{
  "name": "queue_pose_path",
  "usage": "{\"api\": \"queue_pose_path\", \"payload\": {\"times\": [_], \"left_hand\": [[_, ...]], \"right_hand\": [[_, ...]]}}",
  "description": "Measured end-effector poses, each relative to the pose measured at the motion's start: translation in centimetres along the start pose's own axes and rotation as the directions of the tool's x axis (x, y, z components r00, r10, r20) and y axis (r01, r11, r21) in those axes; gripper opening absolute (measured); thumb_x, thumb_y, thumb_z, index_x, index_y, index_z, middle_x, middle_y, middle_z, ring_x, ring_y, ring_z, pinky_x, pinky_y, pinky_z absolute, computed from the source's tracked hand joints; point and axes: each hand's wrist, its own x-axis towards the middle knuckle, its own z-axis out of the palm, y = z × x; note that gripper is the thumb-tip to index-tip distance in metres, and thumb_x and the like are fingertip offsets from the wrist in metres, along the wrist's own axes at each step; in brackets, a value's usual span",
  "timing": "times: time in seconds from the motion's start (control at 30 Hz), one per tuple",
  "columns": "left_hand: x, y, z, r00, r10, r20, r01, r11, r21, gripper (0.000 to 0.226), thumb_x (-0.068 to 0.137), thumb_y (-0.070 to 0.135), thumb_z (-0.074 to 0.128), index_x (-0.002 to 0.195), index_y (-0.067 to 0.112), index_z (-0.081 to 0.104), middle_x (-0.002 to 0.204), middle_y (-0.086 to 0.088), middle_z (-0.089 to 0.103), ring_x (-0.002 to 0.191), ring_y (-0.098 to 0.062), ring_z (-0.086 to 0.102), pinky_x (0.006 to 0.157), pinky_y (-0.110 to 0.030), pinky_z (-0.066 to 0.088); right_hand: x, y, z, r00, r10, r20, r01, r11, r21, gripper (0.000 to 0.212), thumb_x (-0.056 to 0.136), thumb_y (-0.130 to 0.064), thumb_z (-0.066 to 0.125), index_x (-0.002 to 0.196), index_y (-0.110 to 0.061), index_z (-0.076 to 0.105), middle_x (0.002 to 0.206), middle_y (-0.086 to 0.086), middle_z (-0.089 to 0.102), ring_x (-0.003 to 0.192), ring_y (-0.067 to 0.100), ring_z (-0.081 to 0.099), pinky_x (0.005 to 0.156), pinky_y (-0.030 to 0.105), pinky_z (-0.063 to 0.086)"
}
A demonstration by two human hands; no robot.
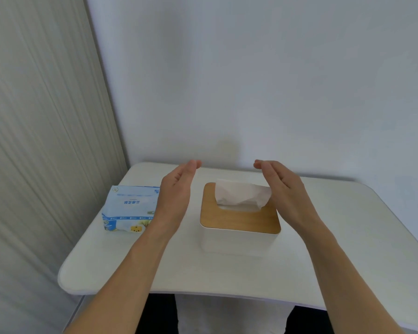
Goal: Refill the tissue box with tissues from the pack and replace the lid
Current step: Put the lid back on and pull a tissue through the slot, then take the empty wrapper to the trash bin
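The tissue box [239,239] sits mid-tabletop [348,249], wooden lid [239,219] on, a tissue [241,195] poking out. Left hand [176,191] and right hand [282,186] hover flat and empty either side; the pack [130,208] lies left of it.

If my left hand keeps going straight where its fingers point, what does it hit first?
The left hand is open, fingers aimed away over the table. Nothing on the table lies ahead, so likely the wall first, though depth is unclear. The tissue box sits to its right.

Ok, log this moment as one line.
left hand: open, empty | right hand: open, empty | wooden lid: on tissue box | tissue: through slot | tissue pack: left of box
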Motion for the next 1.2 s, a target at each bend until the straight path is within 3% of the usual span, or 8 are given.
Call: {"api": "queue_pose_path", "payload": {"times": [0.2,0.33,0.47,0.57,0.67,0.9,1.1,1.2], "left_hand": [[0.0,0.9,-2.7,0.994,0.099,-0.054,-0.095,0.993,0.077,0.038,0.104,0.046,0.046,0.131,0.029,0.067,0.123,0.026,0.063,0.106,0.025,0.049,0.086,-0.003,0.033],[0.0,1.0,-4.9,0.984,0.149,-0.094,-0.139,0.985,0.105,0.040,0.105,0.043,0.046,0.137,0.025,0.063,0.136,0.018,0.061,0.119,0.012,0.051,0.092,-0.003,0.034],[-0.1,1.0,-7.2,0.981,0.149,-0.125,-0.135,0.984,0.114,0.040,0.105,0.041,0.048,0.138,0.023,0.062,0.138,0.017,0.060,0.116,0.017,0.052,0.088,0.007,0.034],[-0.4,1.2,-8.8,0.978,0.147,-0.151,-0.129,0.984,0.122,0.039,0.105,0.041,0.048,0.138,0.024,0.062,0.142,0.016,0.058,0.131,0.007,0.048,0.109,-0.011,0.034],[-0.6,1.0,-10.8,0.970,0.121,-0.212,-0.095,0.987,0.130,0.040,0.104,0.044,0.049,0.137,0.027,0.063,0.137,0.018,0.061,0.130,0.003,0.052,0.114,-0.026,0.037],[-0.9,-0.6,-13.9,0.952,0.105,-0.287,-0.058,0.984,0.167,0.035,0.105,0.039,0.051,0.134,0.025,0.063,0.114,0.032,0.060,0.103,0.022,0.053,0.089,-0.008,0.039],[-1.0,-3.3,-15.4,0.955,0.043,-0.293,0.017,0.980,0.199,0.049,0.103,0.046,0.049,0.148,0.026,0.050,0.148,0.013,0.053,0.133,-0.004,0.050,0.110,-0.031,0.043],[-1.3,-4.3,-15.5,0.952,-0.008,-0.306,0.065,0.982,0.176,0.052,0.104,0.046,0.048,0.152,0.027,0.044,0.153,0.012,0.047,0.138,-0.007,0.046,0.108,-0.027,0.041]], "right_hand": [[0.2,-2.2,2.0,0.999,-0.040,0.030,0.041,0.999,-0.022,0.038,0.103,-0.052,0.043,0.130,-0.034,0.063,0.128,-0.028,0.062,0.122,-0.009,0.052,0.099,0.019,0.038],[0.3,-3.7,3.8,0.997,-0.052,0.059,0.054,0.998,-0.033,0.036,0.103,-0.051,0.043,0.128,-0.035,0.062,0.129,-0.027,0.061,0.126,0.001,0.053,0.102,0.024,0.040],[0.2,-4.9,5.8,0.993,-0.058,0.100,0.063,0.997,-0.040,0.033,0.103,-0.048,0.045,0.127,-0.033,0.062,0.127,-0.027,0.061,0.124,0.001,0.053,0.097,0.023,0.039],[0.1,-5.4,7.3,0.992,-0.057,0.116,0.064,0.996,-0.056,0.027,0.103,-0.046,0.046,0.122,-0.034,0.062,0.120,-0.023,0.064,0.116,0.002,0.057,0.086,0.020,0.044],[-0.1,-6.1,8.9,0.989,-0.057,0.137,0.066,0.996,-0.059,0.025,0.104,-0.043,0.046,0.119,-0.031,0.063,0.112,-0.022,0.065,0.108,0.001,0.058,0.083,0.021,0.044],[-0.8,-6.9,13.1,0.982,0.005,0.190,0.012,0.996,-0.089,0.023,0.103,-0.041,0.047,0.107,-0.027,0.064,0.092,-0.016,0.064,0.083,0.004,0.057,0.069,0.023,0.041],[-2.0,-5.4,16.4,0.981,0.132,0.144,-0.092,0.963,-0.253,0.042,0.100,-0.052,0.037,0.130,-0.030,0.055,0.098,-0.010,0.067,0.116,0.018,0.058,0.094,0.036,0.048],[-2.9,-5.1,17.9,0.971,0.189,0.146,-0.157,0.966,-0.204,0.051,0.106,-0.039,0.036,0.152,-0.017,0.037,0.138,0.002,0.058,0.132,0.019,0.048,0.094,0.026,0.034]]}}
